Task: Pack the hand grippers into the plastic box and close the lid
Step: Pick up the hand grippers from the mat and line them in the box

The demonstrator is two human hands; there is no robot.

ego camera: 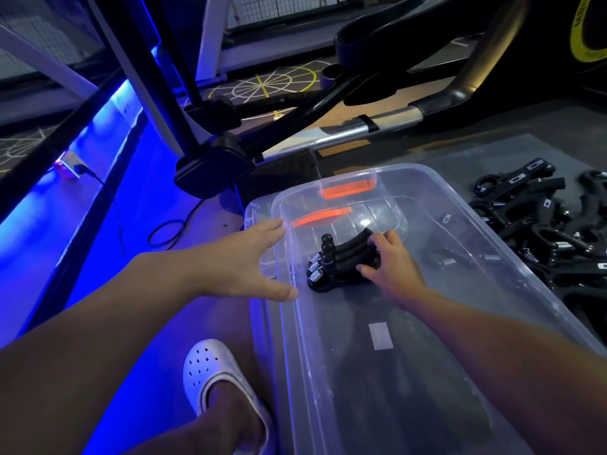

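Note:
A clear plastic box (437, 188) with orange clips stands open on the floor in front of me. Inside it, my right hand (391, 262) grips a bundle of black hand grippers (331, 259) with steel springs, low over the box's bottom at the far end. My left hand (253, 259) is spread, fingers straight, at the box's left rim, its thumb near the wall. A pile of several more black hand grippers (551, 231) lies on the dark mat right of the box. What looks like the clear lid (259, 211) shows along the box's left side.
A black exercise-machine frame and its foot (213, 169) stand just beyond the box. A cable (167, 231) loops on the blue-lit floor at left. My foot in a white clog (213, 372) is beside the box's near left side.

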